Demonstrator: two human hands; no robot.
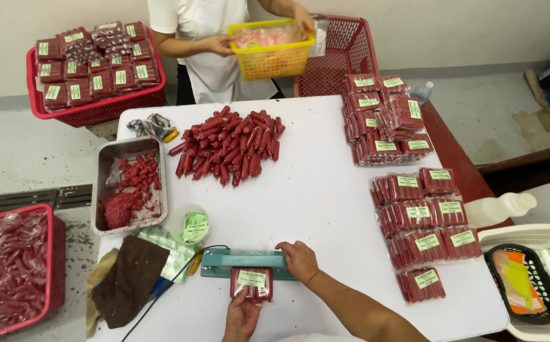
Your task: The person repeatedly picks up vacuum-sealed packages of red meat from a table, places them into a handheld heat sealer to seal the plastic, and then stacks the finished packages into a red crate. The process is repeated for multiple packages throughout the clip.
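Pack (251,283) of red sausages with a pale green label lies near the table's (325,209) front edge, its top under the teal sealer (244,262). The left hand (241,316) holds the pack's bottom edge from below, fingers curled up onto it. The right hand (297,260) lies palm down on the sealer's right end, fingers together and pressing. A black cable (173,278) runs from the sealer off the front left corner, past a brown cloth (129,278).

Bare white tabletop opens beyond the sealer through the middle. By the left edge sit a roll of labels (192,227) and a metal tray (129,183) of red scraps. Along the right edge lie labelled packs (423,221) in rows, with a stack (385,120) at the far right corner. Loose sausages (230,145) are heaped toward the far edge.

Past the far edge another person holds a yellow basket (271,47). A red basket (94,69) of labelled packs stands beyond the far left corner.
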